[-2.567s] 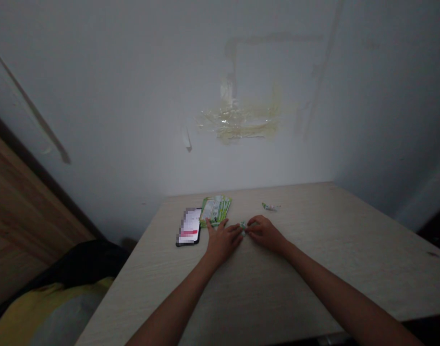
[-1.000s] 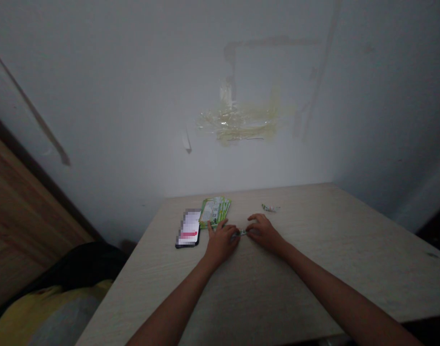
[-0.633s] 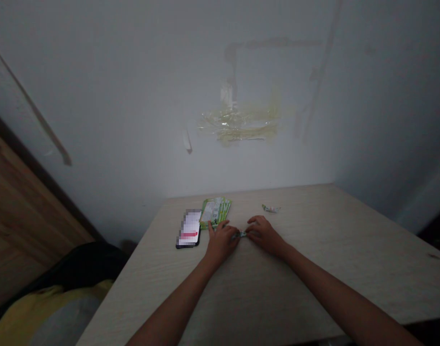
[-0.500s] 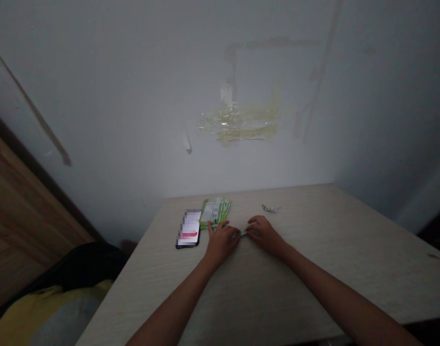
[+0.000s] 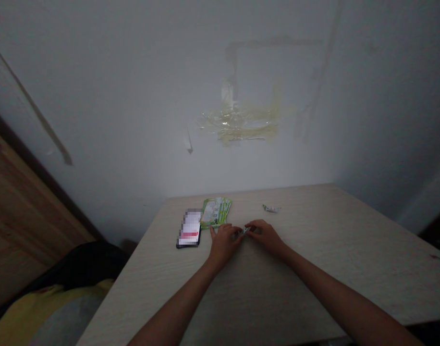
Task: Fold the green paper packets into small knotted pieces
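- In the head view, there they were, 2 bare hands close together over the pale wood-look counter (image 5: 313, 254)!
- The left hand (image 5: 223, 243) had its fingers closed on 1 end of a small, green-and-white piece (image 5: 245, 231), gripping it at the fingertips.
- And the right hand (image 5: 266, 236) matched it from the other side, thumb and fingers pinched on that same piece, which sat right between the 2 hands; the fingers hid much of it.
- Just beyond the left hand lay the fanned stack of green-and-white packets (image 5: 213, 211), its near edge close to the fingers; whether they touched, the view could not tell.
- Left of the stack, right at its side, a phone (image 5: 189, 231) lay screen up, a red bar showing and part of the display pixelated.
- Over beyond the right hand, well apart from the stack, 1 crumpled scrap (image 5: 272, 209) lay near the wall (image 5: 133, 110).
- Up on that wall, glossy, yellowed tape (image 5: 245, 126)!
- Down at the far left, yellow-and-grey fabric (image 5: 29, 307) lay beside a black item, too dark to make out.
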{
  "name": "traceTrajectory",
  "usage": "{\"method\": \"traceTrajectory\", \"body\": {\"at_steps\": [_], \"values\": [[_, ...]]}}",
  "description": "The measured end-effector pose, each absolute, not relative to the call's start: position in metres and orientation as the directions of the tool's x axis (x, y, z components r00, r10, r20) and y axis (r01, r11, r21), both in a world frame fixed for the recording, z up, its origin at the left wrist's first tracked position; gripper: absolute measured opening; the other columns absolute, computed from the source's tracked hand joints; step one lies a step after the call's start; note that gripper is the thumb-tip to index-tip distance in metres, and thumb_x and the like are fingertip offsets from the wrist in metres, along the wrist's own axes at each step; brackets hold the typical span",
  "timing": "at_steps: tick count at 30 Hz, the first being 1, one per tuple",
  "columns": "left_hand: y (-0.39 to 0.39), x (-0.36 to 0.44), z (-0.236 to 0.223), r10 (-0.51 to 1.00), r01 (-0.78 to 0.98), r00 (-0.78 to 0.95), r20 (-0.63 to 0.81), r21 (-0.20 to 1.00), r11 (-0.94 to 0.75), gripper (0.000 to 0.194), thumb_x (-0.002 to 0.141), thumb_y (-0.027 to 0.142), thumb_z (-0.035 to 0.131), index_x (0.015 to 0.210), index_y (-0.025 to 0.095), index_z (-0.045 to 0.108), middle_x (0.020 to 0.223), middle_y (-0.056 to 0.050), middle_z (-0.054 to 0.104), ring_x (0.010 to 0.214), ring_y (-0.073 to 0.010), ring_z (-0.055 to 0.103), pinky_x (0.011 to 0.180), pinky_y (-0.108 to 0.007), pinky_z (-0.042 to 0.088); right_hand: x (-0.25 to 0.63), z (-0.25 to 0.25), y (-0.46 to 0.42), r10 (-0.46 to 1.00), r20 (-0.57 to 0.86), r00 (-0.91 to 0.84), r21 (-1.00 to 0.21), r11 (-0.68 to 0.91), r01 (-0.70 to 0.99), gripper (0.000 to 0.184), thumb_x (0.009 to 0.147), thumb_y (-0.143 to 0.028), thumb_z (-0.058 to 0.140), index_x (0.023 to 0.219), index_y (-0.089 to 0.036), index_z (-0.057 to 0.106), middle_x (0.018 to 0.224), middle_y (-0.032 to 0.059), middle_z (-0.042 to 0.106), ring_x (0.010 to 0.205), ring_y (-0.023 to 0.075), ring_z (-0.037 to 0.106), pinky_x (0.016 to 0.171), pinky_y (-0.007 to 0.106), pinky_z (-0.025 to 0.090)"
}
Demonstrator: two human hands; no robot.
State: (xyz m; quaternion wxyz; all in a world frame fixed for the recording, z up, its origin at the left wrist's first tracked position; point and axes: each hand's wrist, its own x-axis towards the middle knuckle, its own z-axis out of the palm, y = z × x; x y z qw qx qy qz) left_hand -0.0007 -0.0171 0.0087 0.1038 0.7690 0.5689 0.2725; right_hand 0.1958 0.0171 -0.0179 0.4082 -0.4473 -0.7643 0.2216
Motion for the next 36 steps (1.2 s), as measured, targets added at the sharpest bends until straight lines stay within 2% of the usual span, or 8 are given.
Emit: {"method": "traceTrajectory", "body": {"at_steps": [7, 15, 18, 28, 36], "values": [[-0.0154, 0.0020, 0.0082, 0.941, 0.792, 0.197, 0.274, 0.521, -0.317, 0.024, 0.088, 0.045, 0.057, 0.102, 0.031, 0.069, 0.110, -0.003, 0.069, 0.120, -0.0250, 0.051, 0.110, -0.065, 0.001, 0.1952, -0.0188, 0.0182, 0.882, 0.401, -0.247, -0.765, 0.471, 0.439, 0.029, 0.077, -0.030, 0.070, 0.105, -0.021, 0.070, 0.097, 0.0061, 0.072, 0.096, 0.0218, 0.064, 0.093, 0.039, 0.045], [-0.0152, 0.0037, 0.0111, 0.942, 0.795, 0.197, 0.272, 0.518, -0.316, 0.023, 0.089, 0.042, 0.055, 0.103, 0.031, 0.070, 0.104, -0.002, 0.072, 0.121, -0.0247, 0.051, 0.111, -0.065, 0.003, 0.1936, -0.0165, 0.0192, 0.902, 0.370, -0.223, -0.792, 0.432, 0.431, 0.031, 0.077, -0.031, 0.069, 0.106, -0.020, 0.071, 0.099, 0.0072, 0.073, 0.096, 0.0228, 0.065, 0.094, 0.040, 0.046], [-0.0144, 0.0036, 0.0107, 0.940, 0.794, 0.175, 0.292, 0.522, -0.311, 0.023, 0.090, 0.041, 0.054, 0.101, 0.030, 0.071, 0.108, -0.004, 0.071, 0.120, -0.0248, 0.053, 0.111, -0.065, 0.004, 0.1928, -0.0144, 0.0184, 0.901, 0.375, -0.219, -0.793, 0.433, 0.428, 0.031, 0.077, -0.030, 0.067, 0.106, -0.021, 0.072, 0.100, 0.0074, 0.073, 0.097, 0.0235, 0.065, 0.094, 0.041, 0.046], [-0.0107, 0.0028, 0.0084, 0.938, 0.776, 0.202, 0.282, 0.538, -0.329, 0.021, 0.089, 0.034, 0.055, 0.102, 0.029, 0.071, 0.115, -0.005, 0.069, 0.123, -0.0260, 0.051, 0.112, -0.063, 0.010, 0.1938, -0.0144, 0.0189, 0.857, 0.466, -0.222, -0.752, 0.515, 0.412, 0.032, 0.079, -0.020, 0.059, 0.108, -0.025, 0.072, 0.103, 0.0051, 0.073, 0.101, 0.0225, 0.063, 0.096, 0.040, 0.045], [-0.0094, -0.0033, 0.0109, 0.928, 0.816, 0.205, 0.311, 0.469, -0.338, 0.018, 0.087, 0.035, 0.060, 0.099, 0.035, 0.072, 0.114, -0.001, 0.069, 0.129, -0.0283, 0.043, 0.110, -0.066, 0.009, 0.1926, -0.0132, 0.0174, 0.815, 0.530, -0.233, -0.682, 0.573, 0.455, 0.033, 0.081, -0.019, 0.060, 0.111, -0.025, 0.070, 0.101, 0.0059, 0.071, 0.100, 0.0222, 0.061, 0.094, 0.038, 0.045]]}}
